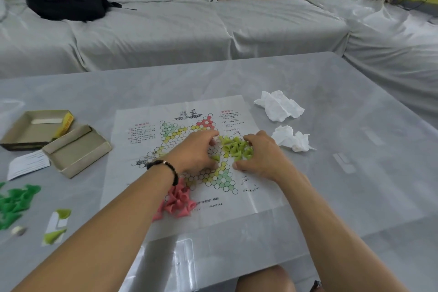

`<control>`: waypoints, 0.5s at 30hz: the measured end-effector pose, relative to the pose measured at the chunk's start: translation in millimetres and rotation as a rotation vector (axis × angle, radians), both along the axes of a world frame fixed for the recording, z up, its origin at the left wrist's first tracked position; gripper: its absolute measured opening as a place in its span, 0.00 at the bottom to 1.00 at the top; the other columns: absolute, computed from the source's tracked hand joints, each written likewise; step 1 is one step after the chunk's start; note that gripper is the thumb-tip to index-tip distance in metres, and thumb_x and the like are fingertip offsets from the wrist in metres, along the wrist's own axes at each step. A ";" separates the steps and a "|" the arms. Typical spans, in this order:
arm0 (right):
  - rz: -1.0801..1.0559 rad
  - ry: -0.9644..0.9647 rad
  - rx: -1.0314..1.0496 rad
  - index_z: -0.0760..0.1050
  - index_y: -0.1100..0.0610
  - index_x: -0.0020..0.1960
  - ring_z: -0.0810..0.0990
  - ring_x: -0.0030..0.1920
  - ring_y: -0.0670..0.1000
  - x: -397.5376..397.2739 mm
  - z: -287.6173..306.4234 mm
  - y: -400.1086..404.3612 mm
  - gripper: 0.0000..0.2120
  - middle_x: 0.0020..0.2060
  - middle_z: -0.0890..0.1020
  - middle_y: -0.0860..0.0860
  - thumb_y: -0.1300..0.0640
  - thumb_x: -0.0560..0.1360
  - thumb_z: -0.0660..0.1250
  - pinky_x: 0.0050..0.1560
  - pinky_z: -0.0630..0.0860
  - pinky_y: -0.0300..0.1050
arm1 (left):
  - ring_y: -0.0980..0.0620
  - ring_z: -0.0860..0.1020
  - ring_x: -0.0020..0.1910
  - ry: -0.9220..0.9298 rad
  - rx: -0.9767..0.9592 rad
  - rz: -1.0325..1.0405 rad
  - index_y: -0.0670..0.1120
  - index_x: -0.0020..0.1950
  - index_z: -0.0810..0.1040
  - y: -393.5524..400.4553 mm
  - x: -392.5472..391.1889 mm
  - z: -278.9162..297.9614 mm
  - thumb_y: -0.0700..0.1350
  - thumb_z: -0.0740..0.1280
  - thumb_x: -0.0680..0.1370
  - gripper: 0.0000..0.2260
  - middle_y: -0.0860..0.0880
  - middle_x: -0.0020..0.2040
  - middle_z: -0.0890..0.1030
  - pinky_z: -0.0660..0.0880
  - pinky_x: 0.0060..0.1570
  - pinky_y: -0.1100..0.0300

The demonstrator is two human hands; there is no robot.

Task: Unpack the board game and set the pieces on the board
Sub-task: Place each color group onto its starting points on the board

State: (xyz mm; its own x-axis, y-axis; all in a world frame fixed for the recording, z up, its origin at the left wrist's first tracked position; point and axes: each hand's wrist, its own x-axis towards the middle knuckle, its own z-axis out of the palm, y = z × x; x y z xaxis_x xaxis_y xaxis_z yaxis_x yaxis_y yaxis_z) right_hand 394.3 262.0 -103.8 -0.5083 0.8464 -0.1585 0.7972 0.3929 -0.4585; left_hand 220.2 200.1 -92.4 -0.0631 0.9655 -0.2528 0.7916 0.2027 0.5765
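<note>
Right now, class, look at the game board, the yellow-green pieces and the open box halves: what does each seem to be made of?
Game board: thin printed paper, matte, by its fold creases.
Yellow-green pieces: probably moulded plastic, smooth and evenly coloured, in small cone-like shapes.
Open box halves: likely cardboard, dull grey-brown inside with thin folded walls; one shows a yellow printed outside.

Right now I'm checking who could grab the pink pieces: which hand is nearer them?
Left. The left hand is just above the pink pieces, its wrist nearly over them. The right hand is farther right, beside the yellow-green pieces.
</note>
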 end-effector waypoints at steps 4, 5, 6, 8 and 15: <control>0.015 -0.012 -0.007 0.67 0.55 0.70 0.71 0.58 0.52 0.1 0.8 6.4 0.37 0.58 0.69 0.51 0.46 0.67 0.76 0.56 0.70 0.46 | 0.50 0.75 0.55 0.098 -0.014 -0.090 0.46 0.61 0.75 23.3 7.2 -0.1 0.41 0.75 0.71 0.20 0.50 0.58 0.75 0.71 0.51 0.59; 0.017 -0.005 -0.006 0.69 0.55 0.69 0.71 0.56 0.51 0.2 0.4 7.7 0.35 0.56 0.69 0.50 0.46 0.67 0.76 0.54 0.70 0.45 | 0.52 0.75 0.55 0.109 -0.016 -0.105 0.46 0.61 0.76 27.3 8.9 -0.6 0.40 0.74 0.71 0.19 0.49 0.58 0.76 0.70 0.51 0.61; 0.018 0.004 -0.006 0.70 0.54 0.68 0.70 0.54 0.50 0.2 -0.5 8.9 0.33 0.55 0.69 0.50 0.47 0.67 0.76 0.52 0.69 0.45 | 0.53 0.74 0.54 0.114 -0.016 -0.114 0.46 0.63 0.76 29.7 10.2 -1.1 0.39 0.74 0.71 0.20 0.49 0.58 0.76 0.70 0.51 0.62; 0.014 0.029 -0.014 0.71 0.53 0.67 0.69 0.52 0.49 1.1 -2.2 8.8 0.31 0.54 0.69 0.49 0.49 0.67 0.76 0.51 0.68 0.44 | 0.55 0.72 0.50 0.126 -0.001 -0.125 0.46 0.66 0.75 30.3 12.2 -1.3 0.36 0.72 0.72 0.23 0.49 0.60 0.76 0.70 0.50 0.64; -0.020 0.066 0.087 0.59 0.51 0.74 0.72 0.62 0.53 8.7 5.1 -15.3 0.37 0.66 0.67 0.49 0.45 0.70 0.70 0.56 0.71 0.47 | 0.51 0.74 0.60 0.129 0.087 -0.086 0.49 0.73 0.66 -3.5 6.9 3.2 0.38 0.69 0.75 0.27 0.48 0.69 0.69 0.71 0.61 0.57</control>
